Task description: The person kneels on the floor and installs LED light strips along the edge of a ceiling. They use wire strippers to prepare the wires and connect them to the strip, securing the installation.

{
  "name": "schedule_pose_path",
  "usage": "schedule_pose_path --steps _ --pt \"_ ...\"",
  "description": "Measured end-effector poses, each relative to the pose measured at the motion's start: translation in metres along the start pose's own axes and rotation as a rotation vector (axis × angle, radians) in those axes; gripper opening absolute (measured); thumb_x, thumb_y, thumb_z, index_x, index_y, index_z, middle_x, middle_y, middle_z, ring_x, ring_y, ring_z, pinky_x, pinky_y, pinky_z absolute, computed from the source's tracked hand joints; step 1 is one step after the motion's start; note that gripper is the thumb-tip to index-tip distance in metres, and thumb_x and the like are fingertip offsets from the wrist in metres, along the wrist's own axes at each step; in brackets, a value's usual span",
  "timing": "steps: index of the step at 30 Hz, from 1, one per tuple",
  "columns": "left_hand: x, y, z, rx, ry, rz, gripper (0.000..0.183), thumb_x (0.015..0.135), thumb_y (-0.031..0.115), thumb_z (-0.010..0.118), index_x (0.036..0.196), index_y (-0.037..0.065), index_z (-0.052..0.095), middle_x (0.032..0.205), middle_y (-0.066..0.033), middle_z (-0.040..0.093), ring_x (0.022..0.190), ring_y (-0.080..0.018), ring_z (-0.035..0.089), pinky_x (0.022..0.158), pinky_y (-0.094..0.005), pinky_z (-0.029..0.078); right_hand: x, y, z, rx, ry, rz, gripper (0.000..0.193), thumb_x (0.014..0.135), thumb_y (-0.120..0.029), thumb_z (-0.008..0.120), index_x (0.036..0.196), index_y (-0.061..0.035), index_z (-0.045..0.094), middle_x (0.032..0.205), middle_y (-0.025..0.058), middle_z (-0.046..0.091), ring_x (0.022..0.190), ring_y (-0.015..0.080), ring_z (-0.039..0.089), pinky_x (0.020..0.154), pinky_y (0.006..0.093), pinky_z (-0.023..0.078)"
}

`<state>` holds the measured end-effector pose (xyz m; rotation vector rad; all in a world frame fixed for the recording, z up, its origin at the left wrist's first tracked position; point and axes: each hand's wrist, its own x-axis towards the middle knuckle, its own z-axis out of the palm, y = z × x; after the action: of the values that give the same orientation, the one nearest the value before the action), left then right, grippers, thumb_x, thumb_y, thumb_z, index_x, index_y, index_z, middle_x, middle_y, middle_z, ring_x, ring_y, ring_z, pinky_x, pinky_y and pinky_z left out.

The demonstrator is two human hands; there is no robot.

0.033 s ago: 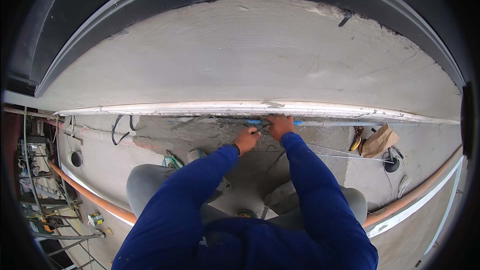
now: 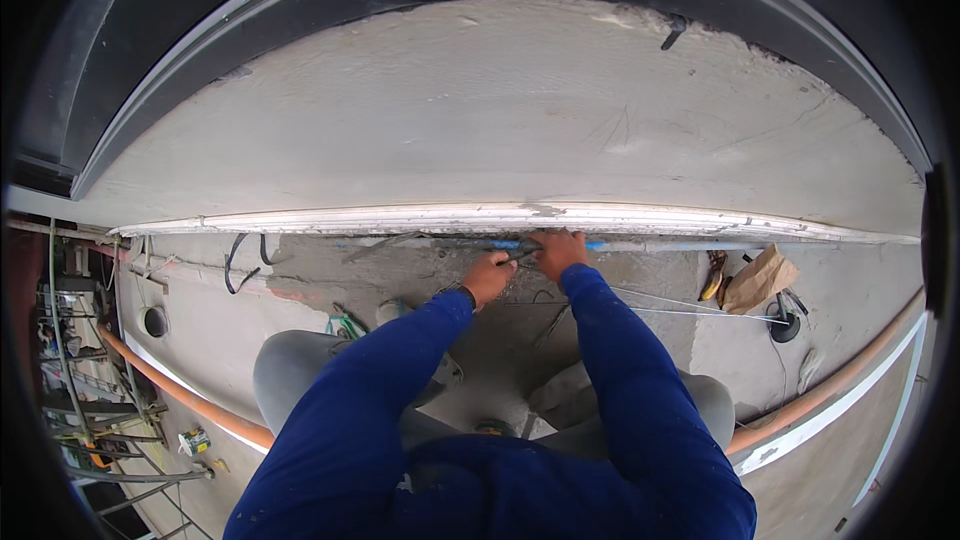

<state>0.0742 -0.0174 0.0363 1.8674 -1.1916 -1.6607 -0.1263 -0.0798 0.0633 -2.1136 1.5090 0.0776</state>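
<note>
At the foot of the wall, both my hands work close together by a thin blue pipe (image 2: 650, 247) that runs along the floor. My left hand (image 2: 488, 278) is closed around a small dark thing (image 2: 520, 255) whose kind I cannot make out. Just to its right and slightly farther off, my right hand (image 2: 559, 252) has its fingers curled over the pipe, by the far end of that dark thing. What its fingertips grip is hidden. A white ridged strip (image 2: 400, 216) juts out along the wall just beyond my hands.
Black cable loops (image 2: 232, 265) stick up at the left. To the right lie a brown paper bag (image 2: 760, 280), a yellow-and-black tool (image 2: 714, 276) and a black round fitting (image 2: 784, 327) with white string. An orange pipe (image 2: 190, 387) runs behind me; scaffold tubes (image 2: 140, 475) stand lower left.
The view has shifted very slightly, and my left hand sits a touch farther left. My right hand keeps its place at the pipe.
</note>
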Motion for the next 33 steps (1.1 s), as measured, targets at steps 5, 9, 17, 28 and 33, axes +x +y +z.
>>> schedule_pose_path --steps 5,9,17,28,33 --pt "-0.019 0.051 0.022 -0.516 -0.031 -0.067 0.041 0.106 0.024 0.065 0.138 0.0 0.057 0.125 -0.0041 0.068 0.11 -0.0155 0.068 0.085 -0.0354 0.053 0.009 0.012 0.001 -0.015 0.042 -0.017 0.042 0.092 -0.03 0.07 0.134 -0.027 0.069 0.127 0.0068 0.071 0.126 0.0279 0.062 0.106 0.0502 0.039" --pt "-0.053 0.069 0.031 -0.092 0.052 -0.037 0.034 0.1 0.027 0.069 0.116 -0.004 0.07 0.105 -0.0136 0.075 0.104 -0.0242 0.072 0.085 -0.0388 0.053 0.014 0.009 -0.004 -0.022 0.004 -0.005 0.042 0.093 -0.029 0.069 0.135 -0.0274 0.069 0.127 0.0065 0.073 0.126 0.0266 0.063 0.106 0.0495 0.039" --pt "-0.108 0.117 -0.063 1.137 0.045 0.57 0.02 0.094 0.024 0.069 0.092 0.004 0.074 0.1 -0.0191 0.07 0.096 -0.0387 0.066 0.089 -0.0493 0.053 0.015 0.007 -0.003 0.036 -0.046 0.04 0.042 0.093 -0.029 0.068 0.135 -0.0283 0.071 0.119 0.0084 0.076 0.122 0.0278 0.065 0.106 0.0496 0.038" --pt "-0.161 0.112 -0.015 -0.556 -1.049 -0.378 0.049 0.114 0.042 0.045 0.089 0.004 0.063 0.088 -0.0149 0.069 0.055 -0.0129 0.052 0.071 -0.0385 0.06 0.016 0.007 -0.009 0.051 -0.097 0.035 0.042 0.096 -0.032 0.066 0.138 -0.0281 0.068 0.124 0.0072 0.075 0.124 0.0287 0.064 0.109 0.0518 0.037" --pt "-0.184 0.213 0.036 -0.391 -1.258 0.207 0.05 0.116 0.038 0.038 0.095 0.0 0.063 0.089 -0.0122 0.066 0.068 -0.0127 0.061 0.083 -0.0376 0.061 0.015 0.015 0.001 0.031 -0.008 0.028 0.041 0.092 -0.03 0.068 0.133 -0.0286 0.071 0.119 0.0052 0.077 0.119 0.0254 0.066 0.103 0.0467 0.038"
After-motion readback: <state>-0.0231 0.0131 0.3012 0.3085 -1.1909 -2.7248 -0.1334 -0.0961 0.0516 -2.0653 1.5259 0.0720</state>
